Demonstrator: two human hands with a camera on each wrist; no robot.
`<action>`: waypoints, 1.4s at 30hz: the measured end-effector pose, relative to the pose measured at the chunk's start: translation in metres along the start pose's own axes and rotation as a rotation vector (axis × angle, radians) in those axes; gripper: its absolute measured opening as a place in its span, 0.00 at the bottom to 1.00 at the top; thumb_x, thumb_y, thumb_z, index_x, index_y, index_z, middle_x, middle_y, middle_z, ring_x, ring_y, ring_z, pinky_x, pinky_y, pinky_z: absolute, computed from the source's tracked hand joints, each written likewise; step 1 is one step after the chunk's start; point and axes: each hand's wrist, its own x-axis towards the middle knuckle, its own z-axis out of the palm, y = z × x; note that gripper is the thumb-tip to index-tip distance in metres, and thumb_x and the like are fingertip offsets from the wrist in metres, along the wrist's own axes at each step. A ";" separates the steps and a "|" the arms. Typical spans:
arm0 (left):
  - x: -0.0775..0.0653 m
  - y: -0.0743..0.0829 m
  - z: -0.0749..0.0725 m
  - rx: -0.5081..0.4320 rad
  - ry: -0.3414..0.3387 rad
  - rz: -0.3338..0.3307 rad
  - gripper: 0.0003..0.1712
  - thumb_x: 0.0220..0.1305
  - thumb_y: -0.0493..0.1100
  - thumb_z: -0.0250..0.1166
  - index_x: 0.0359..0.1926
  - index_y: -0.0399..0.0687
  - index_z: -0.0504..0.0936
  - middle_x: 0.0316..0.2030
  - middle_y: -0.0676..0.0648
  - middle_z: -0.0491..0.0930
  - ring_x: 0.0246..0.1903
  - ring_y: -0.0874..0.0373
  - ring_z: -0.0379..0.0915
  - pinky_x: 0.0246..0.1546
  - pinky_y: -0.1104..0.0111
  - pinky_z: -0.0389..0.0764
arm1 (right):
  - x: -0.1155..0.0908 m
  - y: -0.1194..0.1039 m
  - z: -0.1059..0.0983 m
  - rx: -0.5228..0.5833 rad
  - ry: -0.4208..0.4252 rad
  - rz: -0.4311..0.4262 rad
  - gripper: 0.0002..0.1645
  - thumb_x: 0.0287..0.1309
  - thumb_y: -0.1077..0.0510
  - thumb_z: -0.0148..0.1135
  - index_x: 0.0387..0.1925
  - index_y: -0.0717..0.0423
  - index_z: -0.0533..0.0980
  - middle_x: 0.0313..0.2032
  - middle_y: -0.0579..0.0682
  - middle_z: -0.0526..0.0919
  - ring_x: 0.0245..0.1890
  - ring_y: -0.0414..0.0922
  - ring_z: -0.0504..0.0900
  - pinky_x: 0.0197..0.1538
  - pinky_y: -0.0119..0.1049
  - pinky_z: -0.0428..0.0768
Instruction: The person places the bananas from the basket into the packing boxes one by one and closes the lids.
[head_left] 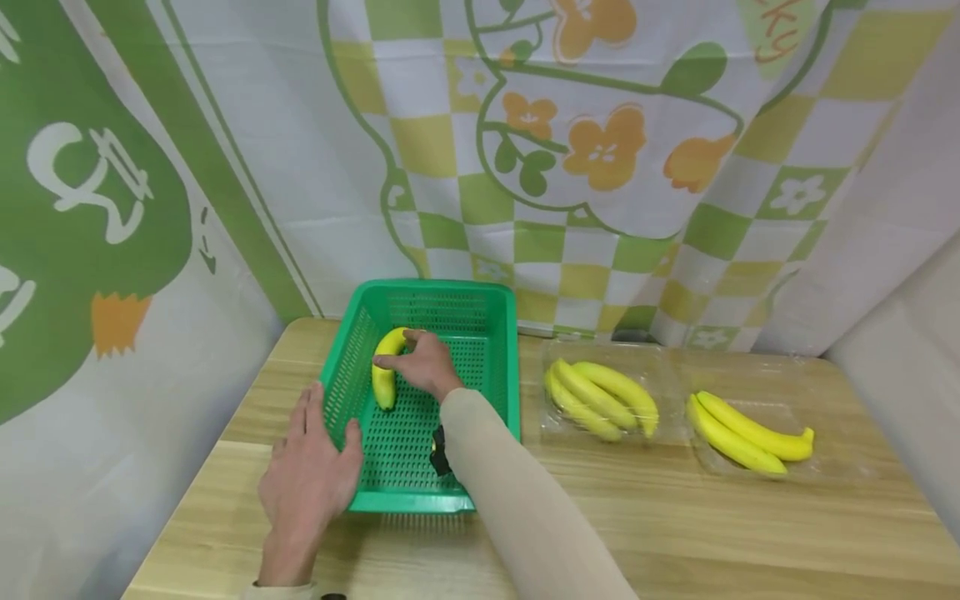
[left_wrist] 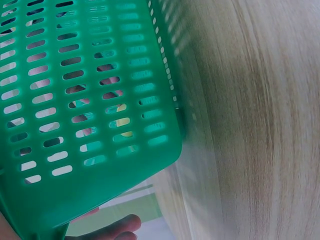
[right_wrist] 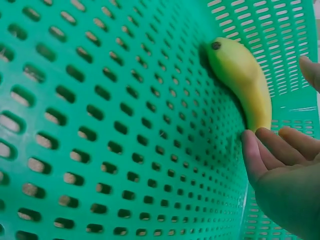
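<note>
A yellow banana (head_left: 384, 385) lies in the green plastic basket (head_left: 420, 502), near its left wall. My right hand (head_left: 426, 363) reaches down inside, its thumb and fingers spread at the banana's far part. From the right wrist view, the fingertips are right at one end of the banana (right_wrist: 245, 75), with the thumb held apart. My left hand (head_left: 311, 467) rests at the basket's left rim, fingers extended along it and thumb toward the near corner. The left wrist view shows the basket's perforated outer wall (left_wrist: 100, 155) close up, with left fingers (left_wrist: 117, 227) below it.
Right of the basket, a clear plastic box (head_left: 551, 429) holds several bananas (head_left: 600, 396). A second clear box (head_left: 825, 458) beyond it has two bananas (head_left: 750, 433). All stand on a wooden table (head_left: 637, 517), with a patterned curtain (head_left: 585, 208) behind.
</note>
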 end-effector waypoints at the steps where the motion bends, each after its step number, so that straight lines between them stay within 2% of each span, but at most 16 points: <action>1: 0.000 0.000 0.000 0.000 -0.001 0.000 0.47 0.81 0.65 0.40 0.87 0.54 0.33 0.86 0.40 0.43 0.66 0.19 0.66 0.30 0.39 0.83 | 0.000 0.000 0.000 -0.006 -0.005 0.002 0.49 0.61 0.41 0.77 0.78 0.50 0.69 0.73 0.52 0.77 0.73 0.53 0.75 0.71 0.50 0.80; 9: 0.002 -0.001 0.000 0.002 -0.002 0.004 0.47 0.81 0.67 0.39 0.87 0.53 0.33 0.86 0.39 0.44 0.65 0.19 0.68 0.32 0.37 0.83 | 0.003 0.003 0.002 0.015 -0.050 -0.011 0.51 0.61 0.43 0.78 0.79 0.52 0.66 0.73 0.54 0.77 0.74 0.54 0.75 0.74 0.49 0.78; 18: 0.003 -0.001 0.001 -0.003 -0.008 0.000 0.47 0.81 0.67 0.39 0.87 0.53 0.35 0.86 0.38 0.45 0.64 0.18 0.68 0.32 0.35 0.83 | 0.001 0.004 0.003 0.095 -0.041 -0.011 0.47 0.59 0.47 0.79 0.77 0.50 0.70 0.72 0.52 0.78 0.74 0.54 0.75 0.74 0.50 0.77; 22: 0.002 -0.001 0.001 0.001 -0.015 -0.010 0.47 0.81 0.67 0.40 0.87 0.54 0.34 0.86 0.38 0.44 0.65 0.18 0.67 0.33 0.35 0.83 | 0.001 0.002 0.006 0.113 -0.046 -0.010 0.45 0.59 0.48 0.80 0.75 0.51 0.73 0.71 0.51 0.79 0.69 0.53 0.79 0.69 0.49 0.81; 27: 0.002 -0.001 0.001 0.004 -0.013 -0.008 0.47 0.81 0.67 0.39 0.87 0.54 0.34 0.86 0.39 0.44 0.64 0.19 0.69 0.33 0.37 0.83 | 0.002 0.001 0.011 0.060 -0.051 0.004 0.44 0.59 0.49 0.80 0.74 0.51 0.74 0.71 0.52 0.79 0.61 0.51 0.85 0.62 0.45 0.86; 36: 0.001 0.000 0.000 -0.001 -0.006 -0.004 0.47 0.81 0.66 0.40 0.87 0.54 0.34 0.86 0.39 0.45 0.63 0.20 0.70 0.33 0.37 0.83 | 0.004 0.000 0.014 -0.042 -0.019 0.011 0.44 0.60 0.48 0.79 0.76 0.47 0.72 0.73 0.53 0.76 0.59 0.48 0.82 0.63 0.42 0.85; 42: 0.000 0.000 0.000 -0.002 -0.002 -0.005 0.47 0.81 0.65 0.41 0.87 0.55 0.33 0.86 0.39 0.45 0.64 0.19 0.70 0.35 0.36 0.84 | 0.004 0.001 0.014 -0.046 -0.034 0.001 0.40 0.66 0.50 0.74 0.76 0.45 0.72 0.73 0.54 0.76 0.52 0.44 0.82 0.56 0.38 0.85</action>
